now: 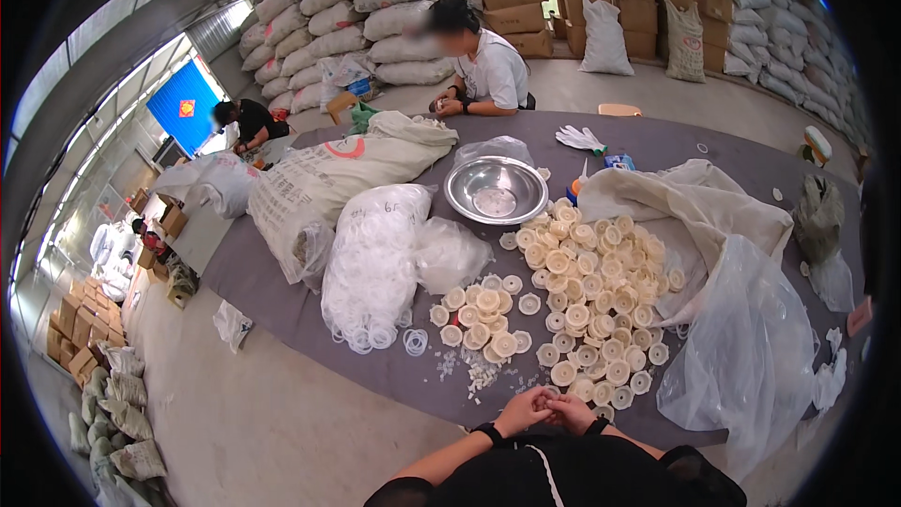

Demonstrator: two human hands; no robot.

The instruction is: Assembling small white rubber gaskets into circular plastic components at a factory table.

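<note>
Close to my body, at the table's near edge, my left hand (519,410) and my right hand (572,412) meet with their fingers curled together. Whatever they pinch is too small or too covered to make out. Just beyond them spreads a large heap of cream, round, scalloped plastic caps (605,282). A smaller cluster of the same caps (488,302) lies to its left. Tiny white pieces (483,374) are scattered in front of that cluster. Further left, a few clear rings (415,343) rest beside a clear bag full of rings (371,253).
A steel bowl (496,190), a white glove (580,139) and a large woven sack (347,169) stand or lie further back. To the right are a cloth sack (694,192) and a clear plastic bag (746,347). A person (488,70) sits across the grey table (300,319).
</note>
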